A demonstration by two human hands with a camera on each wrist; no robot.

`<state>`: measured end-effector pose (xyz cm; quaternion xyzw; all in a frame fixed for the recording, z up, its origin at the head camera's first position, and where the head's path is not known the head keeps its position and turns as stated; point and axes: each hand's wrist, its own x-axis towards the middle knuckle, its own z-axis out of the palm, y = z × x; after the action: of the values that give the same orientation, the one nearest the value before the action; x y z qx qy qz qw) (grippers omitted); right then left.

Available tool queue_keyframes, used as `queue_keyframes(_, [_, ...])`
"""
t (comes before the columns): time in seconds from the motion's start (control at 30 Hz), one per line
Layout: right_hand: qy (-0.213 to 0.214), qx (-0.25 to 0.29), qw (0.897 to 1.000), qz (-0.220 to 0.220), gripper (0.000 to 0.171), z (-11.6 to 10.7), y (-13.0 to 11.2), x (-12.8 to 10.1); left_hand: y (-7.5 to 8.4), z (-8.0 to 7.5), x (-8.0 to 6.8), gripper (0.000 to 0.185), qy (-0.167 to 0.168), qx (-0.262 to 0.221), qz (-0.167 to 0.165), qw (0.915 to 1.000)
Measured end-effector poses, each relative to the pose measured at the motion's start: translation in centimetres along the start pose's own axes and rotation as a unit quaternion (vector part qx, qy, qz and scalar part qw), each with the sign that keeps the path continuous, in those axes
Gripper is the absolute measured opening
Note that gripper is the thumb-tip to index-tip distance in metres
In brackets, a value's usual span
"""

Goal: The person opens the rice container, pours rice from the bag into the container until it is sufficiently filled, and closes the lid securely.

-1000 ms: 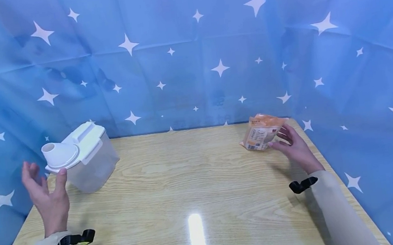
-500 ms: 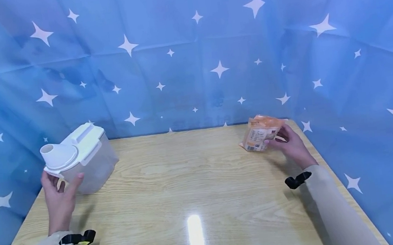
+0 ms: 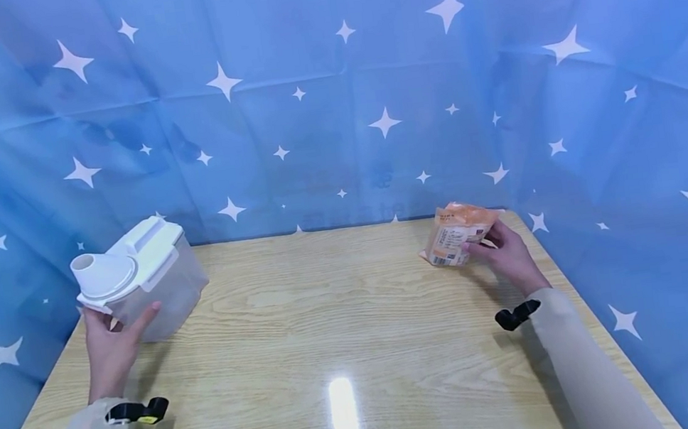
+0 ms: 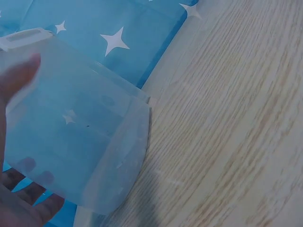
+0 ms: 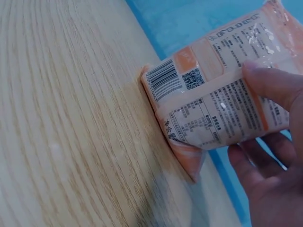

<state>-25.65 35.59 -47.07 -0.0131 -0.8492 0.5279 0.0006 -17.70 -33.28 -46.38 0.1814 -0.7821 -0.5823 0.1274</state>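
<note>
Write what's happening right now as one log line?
left hand: grips clear container | right hand: holds orange packet | both on wooden table

packet [image 5: 222, 99] print too blurred

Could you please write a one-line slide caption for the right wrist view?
Right hand grips an orange printed packet, barcode showing, standing on the wooden table.

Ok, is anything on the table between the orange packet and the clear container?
Nothing visible. The orange packet, held by the right hand, and the clear container, gripped by the left hand, sit at opposite sides of the table; only bare wood lies between them.
</note>
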Motion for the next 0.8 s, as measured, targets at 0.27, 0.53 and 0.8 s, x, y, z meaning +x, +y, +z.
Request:
queue_keyframes(0.27, [-0.005,-0.02,1.0,-0.003,0.084,0.0,-0.1,-0.2,-0.2,0.0,0.1,0.097,0.021,0.014,-0.018,0.9995])
queue_keyframes(0.53, [0.0,-0.027,1.0,0.003,0.086,0.0,-0.3,-0.3,-0.2,0.5,0.0,0.095,0.005,0.006,-0.008,0.9999])
queue_keyframes(0.8, [-0.002,-0.035,0.999,0.003,0.086,0.0,-0.3,-0.4,0.0,1.3,-0.4,0.095,-0.012,0.005,-0.004,0.9999])
